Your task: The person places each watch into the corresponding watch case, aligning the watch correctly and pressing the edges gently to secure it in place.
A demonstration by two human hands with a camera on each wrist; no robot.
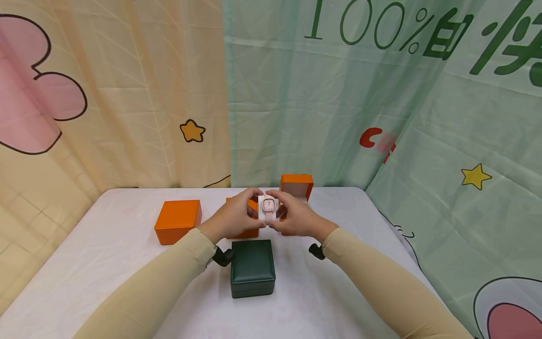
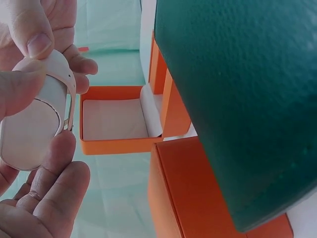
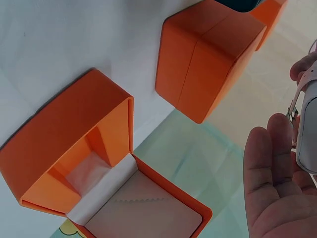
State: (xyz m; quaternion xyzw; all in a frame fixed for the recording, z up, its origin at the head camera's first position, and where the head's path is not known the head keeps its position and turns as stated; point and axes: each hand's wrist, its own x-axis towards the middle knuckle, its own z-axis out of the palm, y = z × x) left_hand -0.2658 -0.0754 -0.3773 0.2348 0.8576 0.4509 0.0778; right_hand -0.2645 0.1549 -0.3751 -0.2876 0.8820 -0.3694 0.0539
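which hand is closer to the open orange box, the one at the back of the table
Right. The right hand sits directly in front of the open orange box, overlapping its lower part in the head view. The left hand is farther left, over a closed orange box. Both hold the pink watch.

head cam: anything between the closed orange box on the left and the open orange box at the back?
Yes. Between the closed orange box and the open orange box sit a third orange box, partly hidden by the left hand, and the held pink watch.

A pale pink watch (image 1: 268, 207) shows above a dark green box (image 1: 252, 267). Orange boxes (image 1: 178, 221) flank it on a white tablecloth (image 1: 106, 263). Behind hang cream (image 1: 127, 94) and mint-green (image 1: 338, 103) cartoon-printed sheets.
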